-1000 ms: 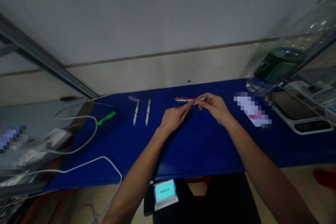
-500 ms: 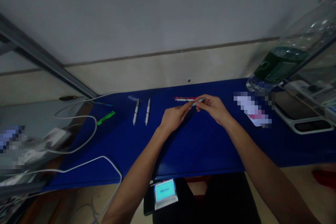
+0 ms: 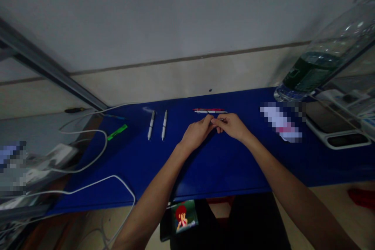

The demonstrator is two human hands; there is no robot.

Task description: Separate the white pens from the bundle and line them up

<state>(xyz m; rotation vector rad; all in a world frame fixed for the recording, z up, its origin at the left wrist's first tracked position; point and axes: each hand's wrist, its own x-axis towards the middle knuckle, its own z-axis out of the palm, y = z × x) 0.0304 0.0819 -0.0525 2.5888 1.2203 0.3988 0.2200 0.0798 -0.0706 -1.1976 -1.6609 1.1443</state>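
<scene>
My left hand (image 3: pixel 197 132) and my right hand (image 3: pixel 233 125) meet fingertip to fingertip over the middle of the blue table (image 3: pixel 205 164). Both are closed around a pen (image 3: pixel 223 120), which the fingers mostly cover; only a small end shows by the right hand. Just beyond them lie red and white pen bodies (image 3: pixel 209 109) side by side; I cannot tell if it is one pen or two. Farther left, two white pens with grey ends (image 3: pixel 151 125) rest parallel, pointing away from me.
On the left are a green strip (image 3: pixel 117 132), a white cable (image 3: pixel 107 144) and a screwdriver (image 3: pixel 74 109). To the right stand a large plastic bottle (image 3: pixel 312 70) and a white-framed device (image 3: pixel 336 125). A lit phone (image 3: pixel 185 216) sits below the table's front edge.
Both hands have drawn slightly nearer to me and closer together. The pen in them is more covered, and more of the red and white pen bodies shows. The phone's picture has changed.
</scene>
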